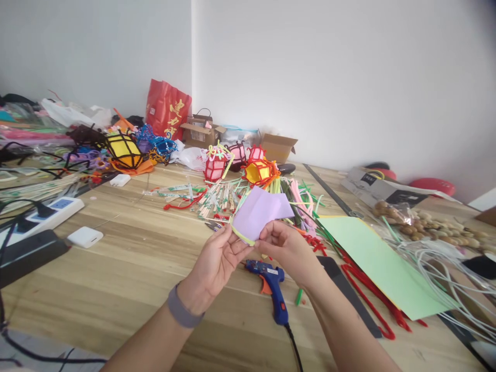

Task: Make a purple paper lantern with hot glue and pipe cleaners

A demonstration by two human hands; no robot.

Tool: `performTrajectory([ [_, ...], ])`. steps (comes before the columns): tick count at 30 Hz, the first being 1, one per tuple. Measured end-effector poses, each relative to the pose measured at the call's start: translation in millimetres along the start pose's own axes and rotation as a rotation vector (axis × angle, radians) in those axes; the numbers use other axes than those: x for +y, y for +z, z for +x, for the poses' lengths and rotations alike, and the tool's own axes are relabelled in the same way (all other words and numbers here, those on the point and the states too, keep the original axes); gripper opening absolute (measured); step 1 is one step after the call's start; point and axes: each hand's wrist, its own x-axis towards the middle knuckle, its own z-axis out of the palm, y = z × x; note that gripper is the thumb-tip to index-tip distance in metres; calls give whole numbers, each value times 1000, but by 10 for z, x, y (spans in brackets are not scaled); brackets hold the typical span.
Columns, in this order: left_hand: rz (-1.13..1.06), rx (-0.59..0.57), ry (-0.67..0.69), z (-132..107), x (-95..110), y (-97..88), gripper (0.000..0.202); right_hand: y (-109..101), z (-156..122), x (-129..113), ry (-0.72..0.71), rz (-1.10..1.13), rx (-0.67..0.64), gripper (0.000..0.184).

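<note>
Both my hands hold up a folded piece of purple paper [260, 211] above the table. A yellow-green pipe cleaner [243, 237] runs along its lower edge. My left hand [217, 258], with a grey band at the wrist, grips the lower left edge between thumb and fingers. My right hand [284, 250] pinches the lower right corner, its fingers curled. Just below the hands a blue glue gun [274, 289] with an orange trigger lies on its side on the wood, its cord running toward me. Part of the paper's lower edge is hidden by my fingers.
Finished-looking small lanterns [258, 168] stand behind a pile of wrapped sticks [220, 199]. At right lie green paper [383, 261], red pipe cleaners [368, 297] and white cables [437, 274]. A power strip [42, 222] and white adapter [85, 236] are at left; a red bag [166, 108] stands behind.
</note>
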Motion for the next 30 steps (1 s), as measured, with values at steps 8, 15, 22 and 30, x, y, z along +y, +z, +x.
performTrajectory([
  [8,-73,21,54,59,-15,-16,35,173,-80,57,-584,-735,279,12],
  [15,-133,49,70,50,-51,2,35,212,-74,121,-776,-933,354,9],
  [22,-154,52,76,50,-54,17,36,228,-89,132,-846,-1101,407,11],
  [30,-126,45,81,19,-78,37,34,230,-119,152,-920,-1348,476,6],
])
